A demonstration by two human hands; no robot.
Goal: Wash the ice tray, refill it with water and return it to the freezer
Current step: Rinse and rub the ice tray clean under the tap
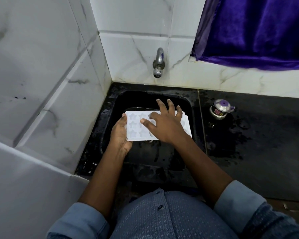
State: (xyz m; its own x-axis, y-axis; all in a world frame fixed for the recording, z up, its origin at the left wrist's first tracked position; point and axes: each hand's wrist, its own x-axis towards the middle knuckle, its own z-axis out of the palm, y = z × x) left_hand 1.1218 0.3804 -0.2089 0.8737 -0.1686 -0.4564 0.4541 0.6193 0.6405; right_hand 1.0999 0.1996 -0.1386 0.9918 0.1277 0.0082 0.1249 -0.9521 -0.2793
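My left hand (120, 133) grips the left end of the white ice tray (136, 125), thumb on its rim and fingers curled beneath, while my right hand (164, 125) lies flat on top of it, fingers spread wide across the star-shaped moulds and holding nothing. The tray hangs level over the black sink (185, 100), which is set into the counter's back left corner where two marble-tiled walls (50, 75) meet. A steel tap (158, 63) juts from the back wall above the basin; whether water runs from it I cannot tell. The dark counter (248, 152) right of the sink is wet, and a small steel pot with a purple lid (221, 109) stands near its back edge. A purple curtain (257, 31) hangs above that side.
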